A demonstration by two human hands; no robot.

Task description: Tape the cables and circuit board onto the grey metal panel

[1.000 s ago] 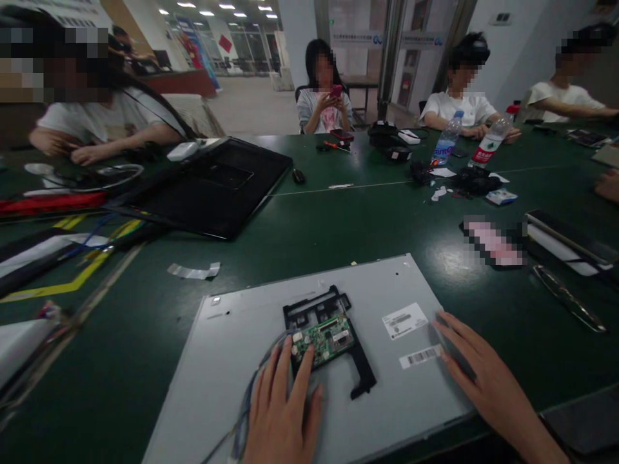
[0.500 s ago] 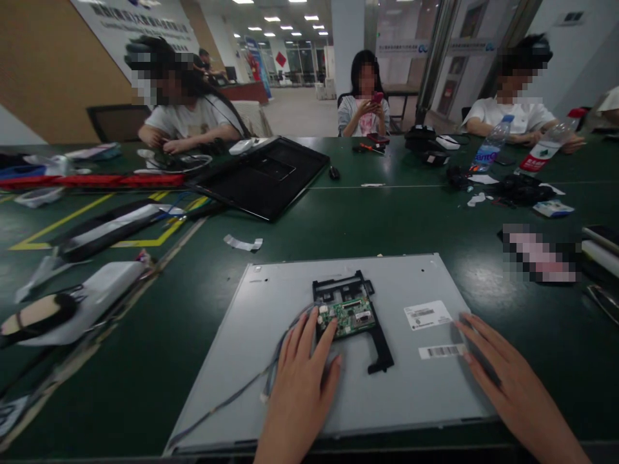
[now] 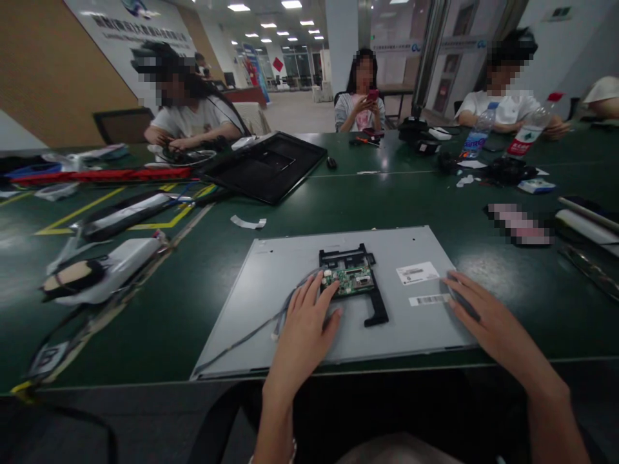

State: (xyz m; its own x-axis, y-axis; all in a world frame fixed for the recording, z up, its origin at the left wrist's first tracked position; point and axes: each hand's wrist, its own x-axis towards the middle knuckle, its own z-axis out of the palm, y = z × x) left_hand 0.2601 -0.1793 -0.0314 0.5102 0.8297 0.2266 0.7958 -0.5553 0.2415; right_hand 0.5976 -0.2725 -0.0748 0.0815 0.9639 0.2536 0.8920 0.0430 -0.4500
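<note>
A grey metal display panel (image 3: 285,258) lies flat at the table's near edge. On its middle sit a green circuit board (image 3: 355,281) and a black plastic bracket (image 3: 380,309). My left hand (image 3: 307,316) is open over the panel, its fingertips at the board's left end. Under and beside that hand runs a bundle of thin cables (image 3: 251,335) to the panel's lower left. My right hand (image 3: 483,312) rests open across the panel's right edge, with fingertips close to a barcode label (image 3: 428,300) and a larger white label (image 3: 416,272).
A black monitor cover (image 3: 271,167) lies farther back, near a computer mouse (image 3: 331,163). At left are a white device (image 3: 130,258) and yellow tape lines. Bottles (image 3: 476,135) and a phone (image 3: 520,223) lie to the right. Three people sit across the table (image 3: 203,251).
The view has tilted down, so the panel and hands appear higher and the table's near edge shows. Both hands keep about the same places on the panel.
</note>
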